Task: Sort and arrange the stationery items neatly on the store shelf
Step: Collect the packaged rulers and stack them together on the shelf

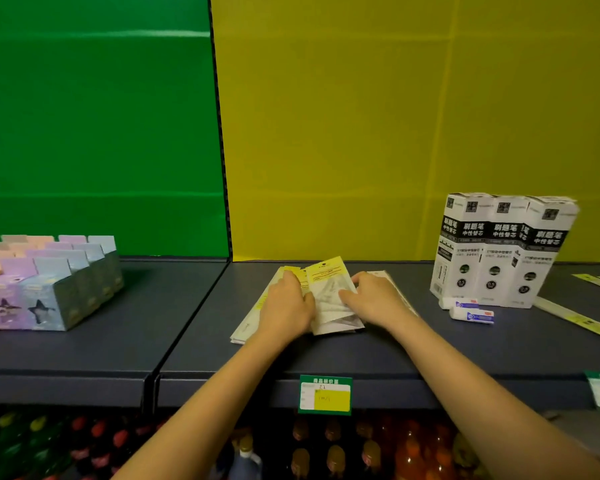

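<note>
A loose pile of flat clear packets with yellow header cards (328,292) lies in the middle of the dark shelf (194,323). My left hand (286,306) lies flat on the pile's left side, fingers pointing away from me. My right hand (373,299) rests on the right side, its fingers touching the top packet's edge. Whether either thumb pinches a packet is hidden. Three tall white-and-black refill boxes (499,251) stand upright at the right. Two small white erasers (471,311) lie in front of them.
Pastel purple, pink and blue boxes (45,285) stand in rows at the left. Long rulers in yellow-printed sleeves (579,318) lie at the far right. A green price tag (325,394) hangs on the shelf's front edge. Bottles fill the shelf below.
</note>
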Demonstrator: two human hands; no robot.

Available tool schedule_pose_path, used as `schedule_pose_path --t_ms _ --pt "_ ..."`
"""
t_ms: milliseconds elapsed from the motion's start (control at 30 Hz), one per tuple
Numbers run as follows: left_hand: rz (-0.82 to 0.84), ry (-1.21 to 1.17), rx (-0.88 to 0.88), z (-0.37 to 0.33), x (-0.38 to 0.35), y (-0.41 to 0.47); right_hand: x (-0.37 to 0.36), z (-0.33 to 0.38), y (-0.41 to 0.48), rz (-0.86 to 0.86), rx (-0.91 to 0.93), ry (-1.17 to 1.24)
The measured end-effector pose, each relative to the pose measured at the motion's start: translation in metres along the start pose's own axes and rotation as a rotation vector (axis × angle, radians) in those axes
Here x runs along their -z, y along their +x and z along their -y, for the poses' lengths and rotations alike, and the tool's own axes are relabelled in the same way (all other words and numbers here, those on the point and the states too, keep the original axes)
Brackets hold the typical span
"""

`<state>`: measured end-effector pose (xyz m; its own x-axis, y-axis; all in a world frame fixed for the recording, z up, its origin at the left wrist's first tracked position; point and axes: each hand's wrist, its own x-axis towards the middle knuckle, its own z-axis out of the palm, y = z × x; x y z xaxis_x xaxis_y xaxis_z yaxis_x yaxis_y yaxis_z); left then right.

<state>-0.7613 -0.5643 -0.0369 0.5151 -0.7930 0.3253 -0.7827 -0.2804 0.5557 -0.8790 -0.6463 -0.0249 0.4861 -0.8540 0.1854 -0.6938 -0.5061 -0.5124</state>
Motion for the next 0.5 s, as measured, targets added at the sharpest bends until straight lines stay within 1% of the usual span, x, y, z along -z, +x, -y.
schedule_pose_path --t_ms 100,200,267,333,400,500 --pt "0.061 -0.015 0.025 -0.002 -0.001 0.007 0.002 0.001 0.001 -0.007 0.014 -0.126" --pt "0.173 -0.182 0.106 -0.006 0.001 0.01 0.005 0.003 0.005 0.047 -0.022 -0.11" --pt "0.255 -0.29 0.178 -0.013 0.001 0.009 0.003 0.008 0.007 0.137 -0.049 -0.019" --pt "0.287 -0.408 0.241 -0.019 -0.004 0.009 0.0 0.012 0.006 0.207 -0.09 0.146" --pt "0.273 -0.517 0.287 -0.023 -0.007 0.011 -0.003 0.015 0.007 0.211 -0.119 0.283" --pt "0.259 -0.615 0.319 -0.024 -0.012 0.019 -0.008 0.016 0.014 0.189 -0.152 0.355"
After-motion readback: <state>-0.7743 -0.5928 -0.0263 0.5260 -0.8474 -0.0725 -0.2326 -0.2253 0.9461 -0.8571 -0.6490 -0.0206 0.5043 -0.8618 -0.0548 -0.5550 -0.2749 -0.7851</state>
